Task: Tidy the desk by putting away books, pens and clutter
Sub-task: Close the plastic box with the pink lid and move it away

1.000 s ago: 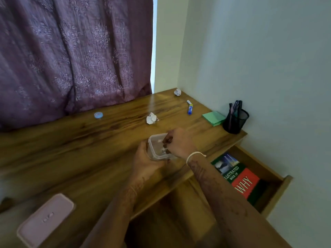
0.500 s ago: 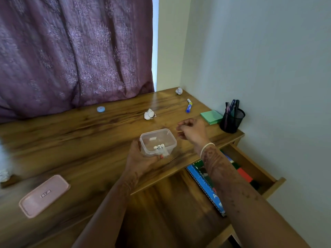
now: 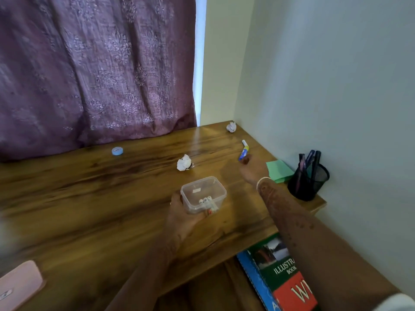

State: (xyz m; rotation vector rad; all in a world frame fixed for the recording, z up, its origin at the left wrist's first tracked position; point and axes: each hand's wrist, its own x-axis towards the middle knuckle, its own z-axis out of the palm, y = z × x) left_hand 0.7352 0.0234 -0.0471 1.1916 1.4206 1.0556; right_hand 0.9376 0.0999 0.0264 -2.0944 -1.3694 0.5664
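Note:
My left hand [image 3: 183, 217] grips a small clear plastic box [image 3: 203, 195] just above the wooden desk [image 3: 89, 209]; a few small white bits lie inside it. My right hand [image 3: 252, 169] is stretched out with fingers apart, its tips close to the lower end of a blue and white marker [image 3: 243, 150] that lies on the desk near the right wall. Two crumpled paper balls rest on the desk, one in the middle [image 3: 184, 163] and one in the far corner [image 3: 231, 127]. Books [image 3: 278, 274] lie in the open drawer below the desk edge.
A black mesh pen holder [image 3: 308, 177] with pens stands at the desk's right edge, beside green sticky notes [image 3: 279, 170]. A small blue round thing [image 3: 117, 151] sits near the purple curtain [image 3: 96, 70]. A pink lid [image 3: 18, 286] lies at the near left.
My right hand left the clear box and reached forward and right toward the marker. My left hand kept hold of the box. The view shifted closer to the desk.

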